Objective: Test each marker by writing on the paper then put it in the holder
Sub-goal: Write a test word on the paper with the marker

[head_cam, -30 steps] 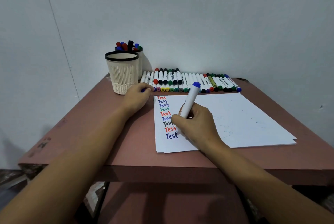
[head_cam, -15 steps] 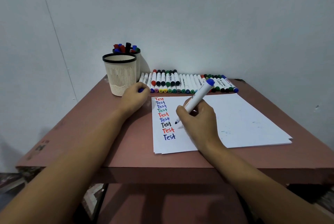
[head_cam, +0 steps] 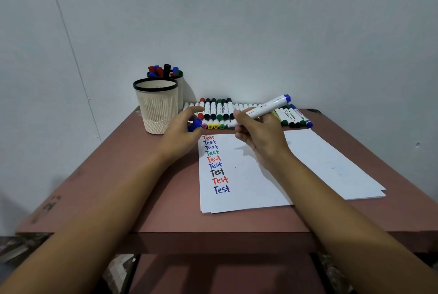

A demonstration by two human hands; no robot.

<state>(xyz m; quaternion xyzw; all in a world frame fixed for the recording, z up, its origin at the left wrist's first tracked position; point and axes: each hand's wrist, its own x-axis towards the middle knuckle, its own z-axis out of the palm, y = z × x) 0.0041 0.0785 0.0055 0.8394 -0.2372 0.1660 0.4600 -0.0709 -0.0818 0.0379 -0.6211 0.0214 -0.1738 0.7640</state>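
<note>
The right hand [head_cam: 263,137] grips the marker [head_cam: 265,107] in curled fingers, clear of the paper [head_cam: 260,187]; the left hand [head_cam: 182,132] pinches a blue cap [head_cam: 194,125]

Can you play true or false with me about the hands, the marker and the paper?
1. The right hand holds a marker. True.
2. The marker's tip is touching the paper. False: it is held in the air, off the paper.
3. The left hand holds a blue cap. True.
4. The bottom word on the paper is red. False: it is blue.
</note>
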